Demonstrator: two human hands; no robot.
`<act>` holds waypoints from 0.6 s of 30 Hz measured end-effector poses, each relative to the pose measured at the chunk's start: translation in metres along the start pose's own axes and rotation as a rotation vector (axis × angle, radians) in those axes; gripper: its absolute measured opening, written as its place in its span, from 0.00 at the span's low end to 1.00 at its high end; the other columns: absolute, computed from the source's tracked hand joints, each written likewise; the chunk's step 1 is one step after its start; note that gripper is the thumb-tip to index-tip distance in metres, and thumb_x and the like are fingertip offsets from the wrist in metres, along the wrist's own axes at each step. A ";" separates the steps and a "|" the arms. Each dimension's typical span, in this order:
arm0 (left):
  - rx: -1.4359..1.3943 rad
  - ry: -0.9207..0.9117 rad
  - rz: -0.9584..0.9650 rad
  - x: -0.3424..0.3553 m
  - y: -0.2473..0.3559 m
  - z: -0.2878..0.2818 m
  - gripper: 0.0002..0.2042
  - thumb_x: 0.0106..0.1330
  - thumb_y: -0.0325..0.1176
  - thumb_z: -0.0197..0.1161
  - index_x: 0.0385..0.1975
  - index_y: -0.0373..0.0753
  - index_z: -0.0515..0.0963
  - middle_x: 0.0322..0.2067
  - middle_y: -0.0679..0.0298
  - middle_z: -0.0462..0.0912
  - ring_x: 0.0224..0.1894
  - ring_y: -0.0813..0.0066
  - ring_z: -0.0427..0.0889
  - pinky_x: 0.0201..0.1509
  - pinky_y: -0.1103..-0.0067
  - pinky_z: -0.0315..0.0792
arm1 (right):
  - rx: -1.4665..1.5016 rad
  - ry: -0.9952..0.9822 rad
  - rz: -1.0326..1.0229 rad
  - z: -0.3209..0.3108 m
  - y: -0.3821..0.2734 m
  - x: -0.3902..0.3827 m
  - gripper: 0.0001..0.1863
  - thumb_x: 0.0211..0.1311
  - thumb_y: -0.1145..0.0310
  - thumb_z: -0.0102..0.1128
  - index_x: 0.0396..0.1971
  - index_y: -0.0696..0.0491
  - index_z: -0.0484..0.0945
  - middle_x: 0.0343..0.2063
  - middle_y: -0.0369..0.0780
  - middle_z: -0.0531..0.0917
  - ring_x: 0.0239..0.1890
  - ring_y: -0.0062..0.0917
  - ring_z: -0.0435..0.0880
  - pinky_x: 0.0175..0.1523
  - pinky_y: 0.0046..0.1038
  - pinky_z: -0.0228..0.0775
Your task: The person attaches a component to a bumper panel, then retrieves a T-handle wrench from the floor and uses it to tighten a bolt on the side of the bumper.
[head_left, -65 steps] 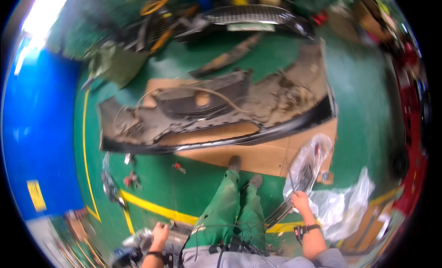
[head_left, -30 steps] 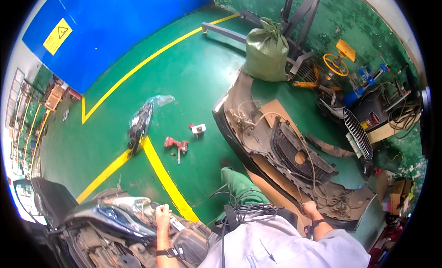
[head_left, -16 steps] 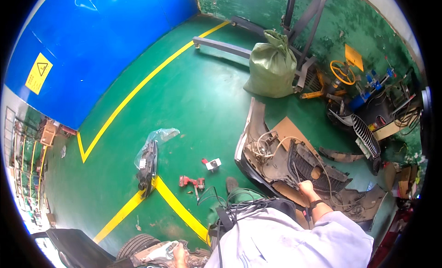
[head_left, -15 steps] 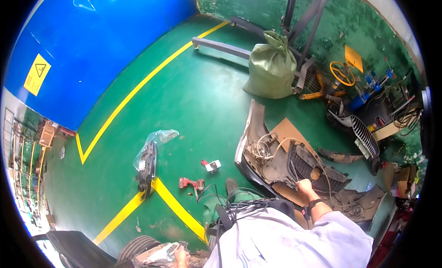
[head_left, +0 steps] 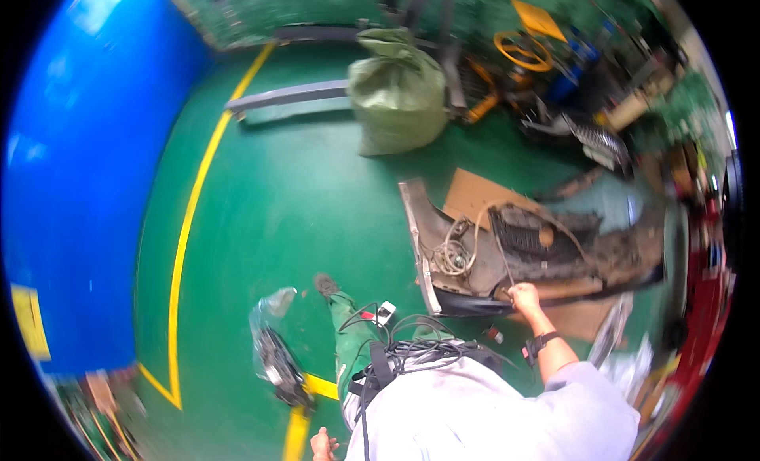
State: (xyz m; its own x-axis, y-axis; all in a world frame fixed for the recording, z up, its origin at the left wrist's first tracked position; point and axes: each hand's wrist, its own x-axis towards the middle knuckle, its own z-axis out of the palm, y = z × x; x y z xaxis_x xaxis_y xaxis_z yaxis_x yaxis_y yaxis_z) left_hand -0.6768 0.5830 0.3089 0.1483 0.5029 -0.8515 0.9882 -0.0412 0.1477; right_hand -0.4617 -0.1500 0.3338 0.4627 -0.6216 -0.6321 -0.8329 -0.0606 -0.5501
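Note:
My right hand [head_left: 524, 298] is closed on the near edge of a car bumper [head_left: 625, 259], about midway along it. The bumper lies with its dusty inner side showing, a dark grille [head_left: 534, 238] at its middle and a coiled pale hose [head_left: 453, 255] in its left part. At the lower edge of the view, my left hand [head_left: 323, 443] hangs partly cut off, its fingers loosely bent and thumb apart, with nothing visible in it. Nearest to it is a headlight [head_left: 279, 364] on the floor, partly wrapped in clear plastic [head_left: 273, 305].
A cardboard sheet [head_left: 471, 193] lies under the bumper. Beyond it stand a tied green sack [head_left: 400, 97] and a grey metal frame [head_left: 293, 95]. A yellow handwheel [head_left: 522, 51] and loose car parts fill the far right. Black cables [head_left: 419, 348] hang at my waist. A small white box [head_left: 385, 313] is near my legs.
The bumper has swung round to lie more crosswise, my right hand still on it. My left hand has come away from the worn part by the tyre. My view has shifted, and one foot has stepped forward.

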 end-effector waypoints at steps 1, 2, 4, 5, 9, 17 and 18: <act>0.051 0.010 0.020 0.026 0.045 -0.032 0.17 0.74 0.43 0.58 0.42 0.30 0.77 0.21 0.61 0.75 0.16 0.65 0.76 0.17 0.72 0.74 | 0.022 0.081 0.029 0.013 0.002 -0.008 0.11 0.59 0.70 0.61 0.18 0.56 0.80 0.14 0.36 0.79 0.15 0.22 0.77 0.20 0.31 0.67; 0.096 0.031 0.040 0.053 0.097 -0.064 0.17 0.74 0.43 0.58 0.42 0.30 0.77 0.21 0.60 0.75 0.16 0.65 0.77 0.17 0.71 0.74 | 0.091 0.132 0.050 0.025 0.005 -0.021 0.12 0.61 0.69 0.60 0.18 0.56 0.81 0.14 0.38 0.80 0.16 0.25 0.80 0.23 0.33 0.70; 0.160 0.088 0.090 0.098 0.210 -0.123 0.17 0.74 0.42 0.58 0.42 0.30 0.77 0.21 0.60 0.75 0.16 0.64 0.77 0.18 0.71 0.75 | 0.092 0.284 0.111 0.051 0.002 -0.043 0.14 0.62 0.68 0.59 0.19 0.57 0.82 0.14 0.39 0.81 0.18 0.30 0.83 0.26 0.35 0.74; 0.235 0.080 0.120 0.116 0.269 -0.149 0.18 0.74 0.43 0.58 0.42 0.29 0.77 0.21 0.61 0.75 0.21 0.62 0.81 0.20 0.69 0.78 | -0.004 0.351 0.163 0.068 0.003 -0.061 0.15 0.63 0.67 0.59 0.18 0.57 0.82 0.14 0.40 0.81 0.18 0.32 0.83 0.27 0.36 0.75; 0.603 0.084 0.385 0.157 0.521 -0.204 0.17 0.72 0.43 0.56 0.28 0.35 0.76 0.19 0.57 0.78 0.17 0.66 0.77 0.18 0.69 0.76 | 0.193 0.424 0.394 0.119 -0.021 -0.120 0.15 0.62 0.67 0.60 0.18 0.59 0.81 0.14 0.39 0.80 0.16 0.25 0.81 0.27 0.32 0.74; 0.838 0.038 1.044 0.087 0.930 -0.026 0.17 0.74 0.44 0.61 0.48 0.34 0.77 0.33 0.63 0.81 0.30 0.75 0.81 0.25 0.77 0.73 | 0.382 0.570 0.445 0.216 -0.069 -0.210 0.15 0.70 0.65 0.62 0.25 0.59 0.80 0.17 0.39 0.80 0.19 0.23 0.79 0.27 0.32 0.70; 0.904 -0.083 1.095 0.068 0.955 0.011 0.16 0.74 0.42 0.61 0.48 0.34 0.78 0.37 0.62 0.82 0.36 0.76 0.82 0.30 0.78 0.75 | 0.395 0.598 0.451 0.230 -0.076 -0.213 0.15 0.70 0.65 0.62 0.25 0.59 0.80 0.17 0.39 0.80 0.20 0.23 0.79 0.27 0.32 0.70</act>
State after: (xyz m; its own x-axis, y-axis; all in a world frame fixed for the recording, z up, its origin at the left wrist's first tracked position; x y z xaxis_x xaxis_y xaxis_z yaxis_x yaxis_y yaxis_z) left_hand 0.2777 0.5678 0.3866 0.8128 -0.1922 -0.5499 0.0544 -0.9148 0.4001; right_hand -0.4265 0.1667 0.3845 -0.2197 -0.8357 -0.5034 -0.6803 0.5011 -0.5349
